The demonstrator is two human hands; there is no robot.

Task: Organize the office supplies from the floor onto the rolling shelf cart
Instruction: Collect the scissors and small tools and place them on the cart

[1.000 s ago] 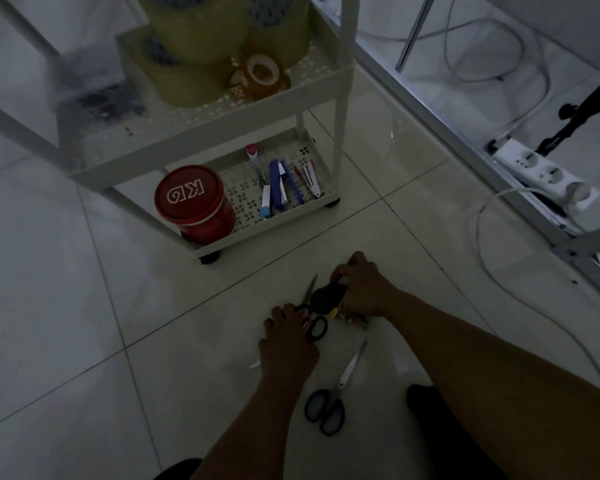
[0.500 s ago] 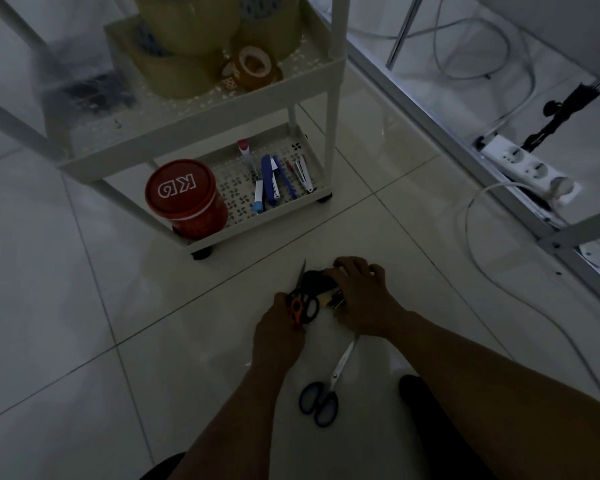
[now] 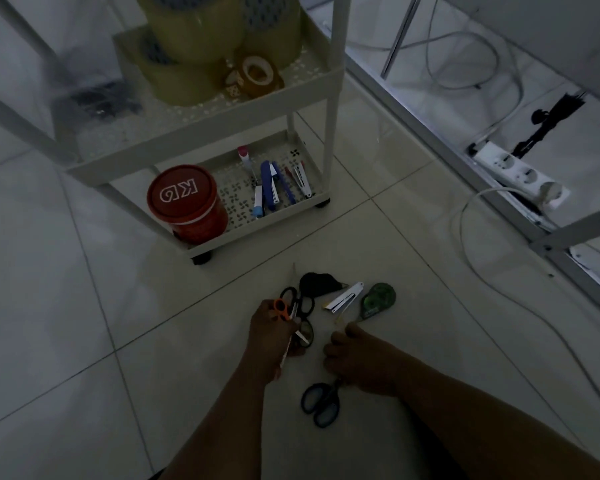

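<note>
My left hand (image 3: 274, 336) grips a bunch of scissors on the floor tiles: an orange-handled pair (image 3: 281, 308) and black-handled ones (image 3: 305, 304). My right hand (image 3: 355, 358) lies curled over the blades of the blue-handled scissors (image 3: 321, 403), whose handles stick out toward me. Just beyond my hands lie a black object (image 3: 317, 284), a white stapler-like tool (image 3: 345, 297) and a green correction tape (image 3: 378, 301). The white rolling cart (image 3: 257, 230) stands behind them, its lower shelf holding a red tin (image 3: 184, 199) and several pens (image 3: 269, 185).
Big tape rolls (image 3: 194, 32) and a small one (image 3: 257, 72) fill the cart's upper shelf. To the right, a white power strip (image 3: 520, 174) and a loose white cable (image 3: 465, 237) lie by a metal frame (image 3: 430, 123). My knees are at the bottom edge.
My right hand has pulled back from the black object toward me and come down on the blue-handled scissors. The stapler-like tool and green correction tape are now uncovered. My left hand still holds scissors.
</note>
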